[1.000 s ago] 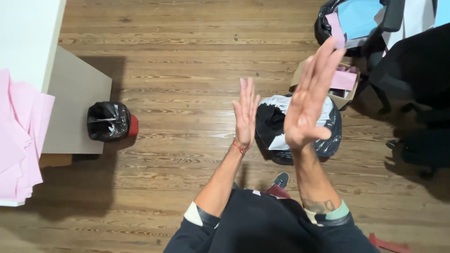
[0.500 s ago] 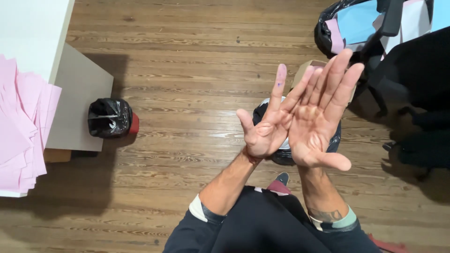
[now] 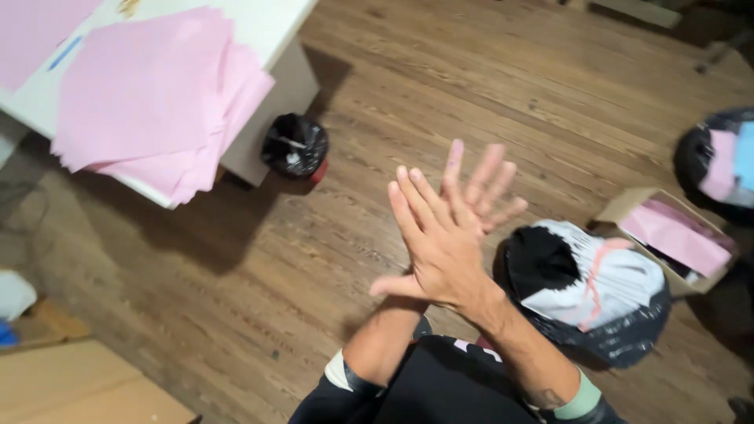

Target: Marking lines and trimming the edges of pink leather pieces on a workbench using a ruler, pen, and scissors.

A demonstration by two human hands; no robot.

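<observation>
Indoor light was warm and moderate, fairly even across the wooden floor [image 3: 487, 102]. The table [image 3: 275, 23], up and left of the fingers [image 3: 452, 169], threw a broad soft shadow onto the boards below it. Pink paper sheets [image 3: 149, 94] looked bright, near washed out. The raised fingers were smeared by motion blur, outlines doubled. Far right of the fingers, corners fell dim and soft. Slight wide-angle stretch at the edges.
</observation>
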